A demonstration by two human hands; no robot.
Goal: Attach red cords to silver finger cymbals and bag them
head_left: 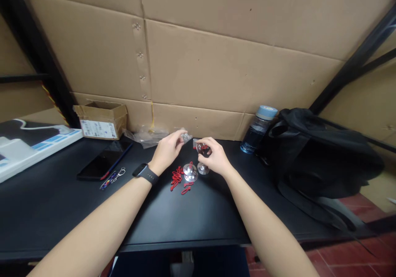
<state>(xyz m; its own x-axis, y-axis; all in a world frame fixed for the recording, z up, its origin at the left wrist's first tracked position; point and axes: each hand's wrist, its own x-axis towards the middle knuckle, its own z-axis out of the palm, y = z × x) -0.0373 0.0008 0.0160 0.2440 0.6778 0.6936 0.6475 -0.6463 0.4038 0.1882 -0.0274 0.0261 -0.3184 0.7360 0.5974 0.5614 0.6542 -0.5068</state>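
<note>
My left hand (169, 148), with a dark watch on the wrist, pinches a small crumpled grey, shiny piece (186, 137), perhaps clear wrapping. Between the fingers of my right hand (215, 156) is a small silver cymbal (199, 147) with red cord, partly hidden by the fingers. Just below that hand, another shiny metal piece (203, 168) rests on the table. Silver domed cymbals (190, 172) lie between my wrists, one with a red loop at its top. Beside them are a bunch of red knotted cords (176, 178) and a separate red cord loop (186, 189).
On the left stand a small open cardboard box (100, 120) and a white power strip (40, 151), with a phone (105, 161) and a keychain (113, 178) nearer. A clear plastic bag (145, 137) lies behind. A water bottle (258, 128) and black backpack (321, 153) occupy the right.
</note>
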